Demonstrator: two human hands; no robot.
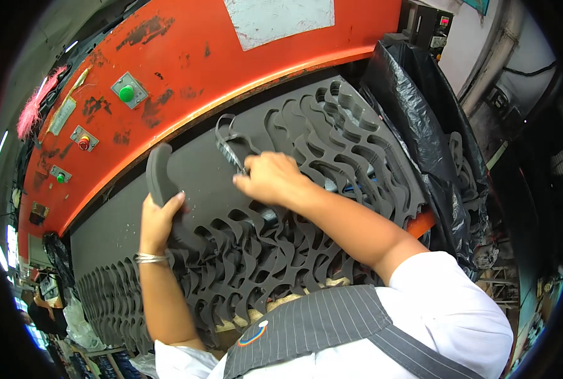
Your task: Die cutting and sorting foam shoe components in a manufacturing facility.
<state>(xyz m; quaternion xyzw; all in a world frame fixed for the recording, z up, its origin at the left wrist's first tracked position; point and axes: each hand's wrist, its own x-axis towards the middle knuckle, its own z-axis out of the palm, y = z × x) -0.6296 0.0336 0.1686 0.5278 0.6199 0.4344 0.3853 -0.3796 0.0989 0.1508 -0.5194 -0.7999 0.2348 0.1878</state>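
"How are the pieces held?"

"The left hand [157, 221] grips a dark curved piece [159, 172], seemingly clear of the grey sheet [199, 174]; the right hand [272, 178] pinches a metal-edged loop [229, 155] near one end, perhaps for steering."

"What's obscured?"

"Some fingertips; whether the loop touches the sheet is unclear."

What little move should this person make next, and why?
Perhaps put the curved gray piece aside: it fills the left hand, while the right hand holds a metal frame by a smooth stretch of the gray sheet, where a free hand could steady it.
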